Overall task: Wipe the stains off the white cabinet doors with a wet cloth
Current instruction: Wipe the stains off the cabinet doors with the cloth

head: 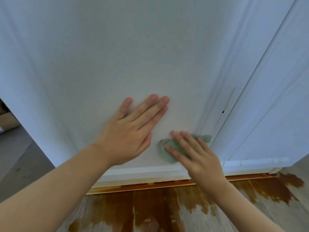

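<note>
Low on the left door (150,47), beside its right edge, the cloth (168,151), which looks soft, light and limp, best handled by pressing flat rather than pinching, lies under the right hand's (199,158) straight, spread fingers (184,139), while the left hand (130,131) rests open-palmed on the panel, holding nothing.

Soft, even daylight fills the scene, with no hard glare anywhere. The white cabinet door (117,56) reads grey-blue, dimmer toward its upper left and a little brighter near its lower middle. A faint, diffuse shadow lies on the door just beside the left hand (132,129). Both that hand and the right hand (195,154) are smeared by motion blur, fingertips softest. The wide-angle lens bends the door's edges, which lean outward toward the frame corners. The floor below the door looks streaked and unsharp.
</note>
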A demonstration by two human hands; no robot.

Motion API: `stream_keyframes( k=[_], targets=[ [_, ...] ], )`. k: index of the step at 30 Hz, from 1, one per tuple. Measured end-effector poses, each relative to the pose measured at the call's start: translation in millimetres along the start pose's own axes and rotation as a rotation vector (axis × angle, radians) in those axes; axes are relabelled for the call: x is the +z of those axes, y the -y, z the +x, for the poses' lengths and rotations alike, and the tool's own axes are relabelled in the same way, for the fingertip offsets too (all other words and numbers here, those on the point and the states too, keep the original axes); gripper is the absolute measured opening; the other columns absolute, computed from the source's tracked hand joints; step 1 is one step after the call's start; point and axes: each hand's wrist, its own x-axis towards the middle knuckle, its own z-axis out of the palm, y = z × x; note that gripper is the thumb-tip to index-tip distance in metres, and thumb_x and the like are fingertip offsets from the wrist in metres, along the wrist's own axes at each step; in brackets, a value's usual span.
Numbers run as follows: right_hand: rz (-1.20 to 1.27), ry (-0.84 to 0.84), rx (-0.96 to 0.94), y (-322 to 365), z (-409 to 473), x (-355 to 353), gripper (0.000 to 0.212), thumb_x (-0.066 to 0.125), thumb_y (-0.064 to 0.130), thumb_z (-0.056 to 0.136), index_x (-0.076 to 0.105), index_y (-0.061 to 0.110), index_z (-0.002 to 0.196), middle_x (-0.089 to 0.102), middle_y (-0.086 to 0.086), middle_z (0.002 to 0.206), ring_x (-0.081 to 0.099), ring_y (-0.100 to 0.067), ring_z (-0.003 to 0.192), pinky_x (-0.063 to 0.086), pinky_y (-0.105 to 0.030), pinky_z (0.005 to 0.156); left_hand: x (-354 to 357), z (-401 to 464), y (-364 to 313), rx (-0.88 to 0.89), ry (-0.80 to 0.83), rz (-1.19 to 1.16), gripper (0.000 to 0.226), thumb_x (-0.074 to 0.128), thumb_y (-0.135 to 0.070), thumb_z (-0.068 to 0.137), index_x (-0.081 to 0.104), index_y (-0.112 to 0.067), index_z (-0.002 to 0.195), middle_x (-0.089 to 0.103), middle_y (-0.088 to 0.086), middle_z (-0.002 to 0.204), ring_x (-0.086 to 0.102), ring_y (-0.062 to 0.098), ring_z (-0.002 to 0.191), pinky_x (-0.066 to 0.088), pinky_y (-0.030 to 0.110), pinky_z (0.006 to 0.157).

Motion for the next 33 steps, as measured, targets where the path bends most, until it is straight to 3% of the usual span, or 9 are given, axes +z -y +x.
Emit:
stream_keyframes(
  k=[2,4,7,9,13,18,22,26,33],
  targets=[
    [0.006,-0.172,0.093,-9.7,25.0,-19.4,0.049,0.048,-0.011,0.089,0.057,0.015,0.13,0.046,-0.004,0.142,0.052,-0.03,0.112,0.05,-0.038,0.081,4.2,-0.4,0.0,0.0,-0.009,0.024,0.063,0.031,-0.028,0.093,0.012,-0.009,0.149,0.007,0.005,0.156,0.003,0.019,0.144,-0.006,0.045,0.113],
    [-0.001,-0.302,0.249,-18.7,52.9,-39.2,0.044,0.061,-0.008,0.083,0.065,0.015,0.12,0.054,-0.002,0.134,0.051,-0.028,0.087,0.043,-0.026,0.059,7.7,-0.6,-1.6,-0.008,-0.024,0.029,0.062,0.032,-0.027,0.092,0.013,-0.009,0.149,0.008,0.004,0.155,0.004,0.018,0.144,-0.007,0.044,0.113],
    [0.135,-0.43,0.483,-34.2,91.8,-67.6,0.043,0.059,-0.005,0.082,0.062,0.011,0.122,0.052,-0.012,0.132,0.053,-0.02,0.085,0.036,-0.019,0.064,8.5,-0.3,-1.8,-0.015,-0.032,0.032,0.062,0.032,-0.026,0.092,0.013,-0.009,0.149,0.007,0.004,0.156,0.002,0.018,0.144,-0.008,0.044,0.113],
    [0.222,-0.498,0.6,-41.8,110.5,-81.0,0.042,0.059,-0.002,0.08,0.061,0.008,0.12,0.048,-0.016,0.117,0.042,0.004,0.088,0.034,-0.01,0.065,7.6,0.6,-1.3,-0.008,-0.031,0.028,0.063,0.031,-0.026,0.092,0.012,-0.009,0.149,0.005,0.004,0.156,0.001,0.018,0.144,-0.008,0.044,0.113],
    [0.352,-0.467,0.736,-30.7,112.1,-77.6,0.028,0.059,0.009,0.087,0.053,-0.001,0.112,0.049,-0.014,0.102,0.035,0.0,0.076,0.035,-0.004,0.063,4.9,-0.6,-1.4,-0.004,-0.013,0.02,0.063,0.031,-0.027,0.092,0.011,-0.009,0.149,0.004,0.004,0.156,0.001,0.018,0.144,-0.008,0.044,0.113],
    [0.455,-0.137,0.898,2.3,64.8,-50.4,0.022,0.058,0.009,0.088,0.049,0.005,0.108,0.055,-0.012,0.104,0.056,-0.028,0.074,0.048,-0.04,0.057,0.4,-0.7,-2.8,-0.005,0.023,0.003,0.066,0.033,-0.026,0.089,0.013,-0.008,0.148,0.008,0.006,0.156,0.005,0.02,0.144,-0.007,0.045,0.113],
    [0.434,0.102,0.916,17.8,37.6,-39.6,0.022,0.059,0.008,0.087,0.047,0.009,0.105,0.055,-0.009,0.102,0.055,-0.027,0.069,0.049,-0.042,0.056,-6.0,-0.5,-4.0,-0.007,0.045,-0.011,0.068,0.032,-0.026,0.085,0.014,-0.007,0.147,0.007,0.007,0.156,0.006,0.022,0.144,-0.004,0.046,0.114],
    [0.615,-0.129,1.014,1.1,64.8,-58.8,0.039,0.062,0.006,0.084,0.037,0.03,0.104,0.053,0.011,0.09,0.057,-0.015,0.074,0.053,-0.041,0.064,-11.7,0.7,-2.1,0.006,0.06,-0.035,0.069,0.033,-0.022,0.081,0.017,-0.007,0.147,0.008,0.008,0.155,0.008,0.024,0.143,-0.001,0.046,0.113],
    [0.463,-0.267,0.919,1.9,59.8,-44.8,0.029,0.063,-0.004,0.078,0.058,0.008,0.104,0.058,-0.007,0.094,0.052,-0.016,0.072,0.051,-0.033,0.059,-12.4,0.1,-6.3,0.0,0.072,-0.038,0.071,0.034,-0.021,0.078,0.018,-0.005,0.146,0.006,0.009,0.155,0.008,0.026,0.143,0.001,0.049,0.112]
  ],
)
